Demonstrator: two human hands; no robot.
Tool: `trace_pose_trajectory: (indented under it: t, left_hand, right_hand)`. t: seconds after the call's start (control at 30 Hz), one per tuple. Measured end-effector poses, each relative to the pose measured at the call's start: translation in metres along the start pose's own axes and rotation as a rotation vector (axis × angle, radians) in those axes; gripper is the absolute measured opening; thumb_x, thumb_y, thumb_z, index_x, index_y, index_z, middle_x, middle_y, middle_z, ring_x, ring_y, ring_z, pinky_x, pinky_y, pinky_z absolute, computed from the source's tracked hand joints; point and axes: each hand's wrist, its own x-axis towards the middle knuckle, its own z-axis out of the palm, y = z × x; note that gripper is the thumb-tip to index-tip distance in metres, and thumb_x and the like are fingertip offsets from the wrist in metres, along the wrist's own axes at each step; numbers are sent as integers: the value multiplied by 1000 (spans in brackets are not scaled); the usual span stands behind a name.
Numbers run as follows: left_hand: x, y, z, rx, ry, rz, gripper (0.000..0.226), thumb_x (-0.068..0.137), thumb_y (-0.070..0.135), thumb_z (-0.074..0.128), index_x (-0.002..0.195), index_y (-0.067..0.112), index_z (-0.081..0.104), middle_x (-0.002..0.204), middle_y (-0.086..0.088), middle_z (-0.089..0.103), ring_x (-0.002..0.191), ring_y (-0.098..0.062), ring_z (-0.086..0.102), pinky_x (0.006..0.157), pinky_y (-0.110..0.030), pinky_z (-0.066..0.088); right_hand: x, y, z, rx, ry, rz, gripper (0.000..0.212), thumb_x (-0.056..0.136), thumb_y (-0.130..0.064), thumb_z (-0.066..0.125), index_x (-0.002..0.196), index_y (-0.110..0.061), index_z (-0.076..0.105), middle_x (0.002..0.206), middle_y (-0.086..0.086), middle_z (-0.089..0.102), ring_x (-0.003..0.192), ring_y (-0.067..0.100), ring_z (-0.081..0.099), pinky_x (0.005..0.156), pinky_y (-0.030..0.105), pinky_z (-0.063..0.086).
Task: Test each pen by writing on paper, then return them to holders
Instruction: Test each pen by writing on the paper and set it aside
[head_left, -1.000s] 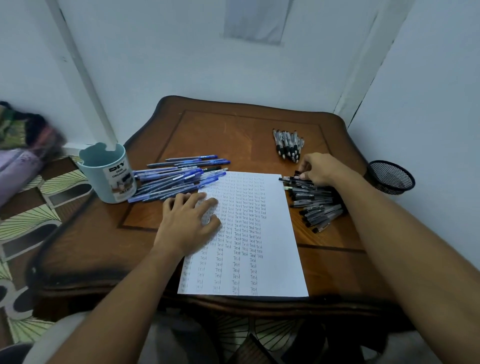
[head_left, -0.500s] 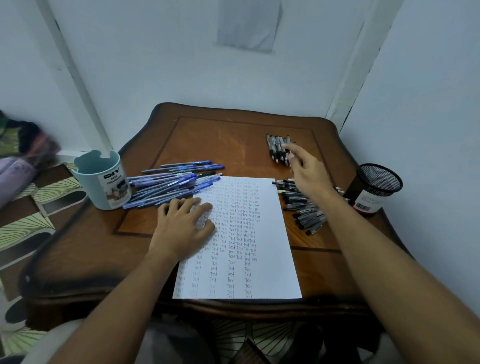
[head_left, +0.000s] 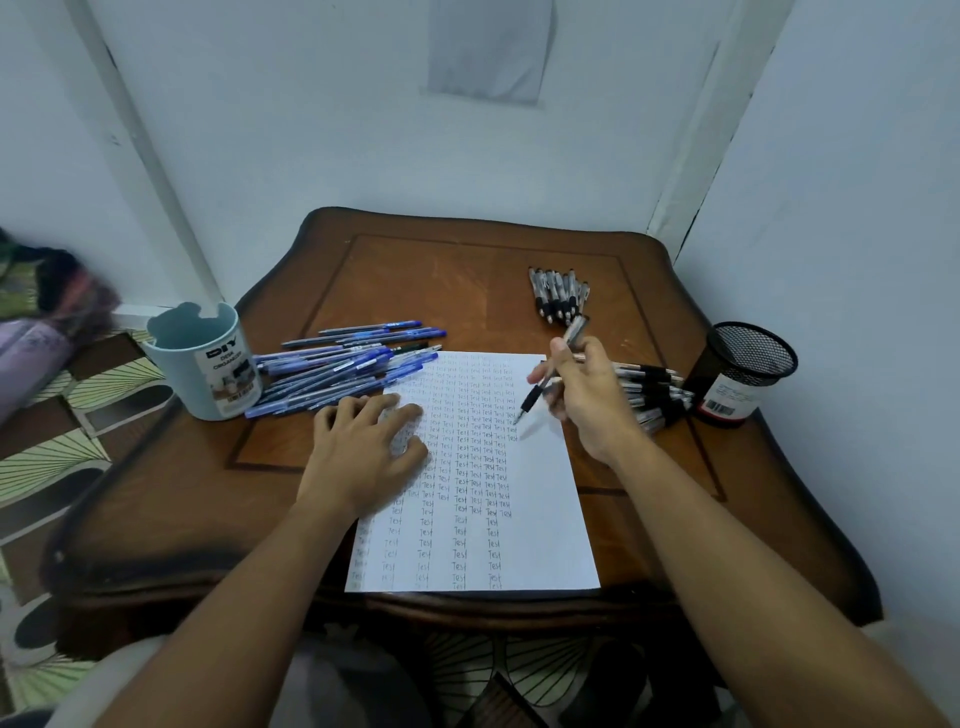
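Observation:
A white sheet of paper (head_left: 540, 525), covered with rows of the word "Test", lies on the wooden table (head_left: 457, 291). My left hand (head_left: 363, 447) presses flat on the sheet's left edge. My right hand (head_left: 587, 395) grips a black and silver pen (head_left: 540, 387), its tip just above the paper's right part. Several blue pens (head_left: 343, 369) lie in a pile left of the sheet. A row of black pens (head_left: 558, 293) lies behind the paper, and another heap of black pens (head_left: 652, 389) lies to its right.
A light blue desk organiser cup (head_left: 205, 364) stands at the table's left edge. A black mesh holder (head_left: 743, 371) stands at the right edge, close to the wall. Walls close in behind and on the right. Patterned floor and bundled cloth lie to the left.
My right hand reached to the back row of black pens, took one, and brought it over the paper. My left hand stayed on the sheet. The camera tilted slightly.

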Motion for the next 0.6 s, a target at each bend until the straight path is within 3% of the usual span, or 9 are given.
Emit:
trace_pose_trajectory:
  t: [0.1,0.2,0.37,0.47,0.6]
  left_hand:
    - [0,0,0,-3,5,-2,64,82,64,18,136,44,47,150,13,40,132,-15,30,109,-45,16]
    - [0,1,-1,-9,4,0,64,82,64,19,136,44,48,150,13,40,132,-15,30,110,-45,16]
    - [0,0,-1,-11,3,2,65,82,64,18,137,44,47,151,12,40,132,-16,30,110,-46,17]
    - [0,-1,1,-6,5,0,65,82,65,18,137,44,47,150,13,40,132,-15,30,109,-45,18]
    - [1,-1,1,-4,8,1,65,83,65,18,137,44,47,149,13,41,131,-15,30,109,-45,18]
  right_hand:
    - [-15,13,1,87,-59,49,16,106,-22,47,114,-16,34,87,16,72,61,25,63,55,32,56]
    - [-22,26,0,105,-112,38,32,97,2,58,116,-12,37,90,18,64,66,24,65,64,35,59]
    - [-27,38,1,16,-115,4,9,101,-8,56,103,-6,47,81,16,60,68,29,62,58,37,53]
    - [-29,43,-1,46,-132,36,20,95,1,61,102,-9,45,88,19,61,76,31,63,68,39,54]
    - [-30,47,-2,30,-147,5,26,92,6,63,101,-12,46,87,20,62,77,32,62,69,40,52]
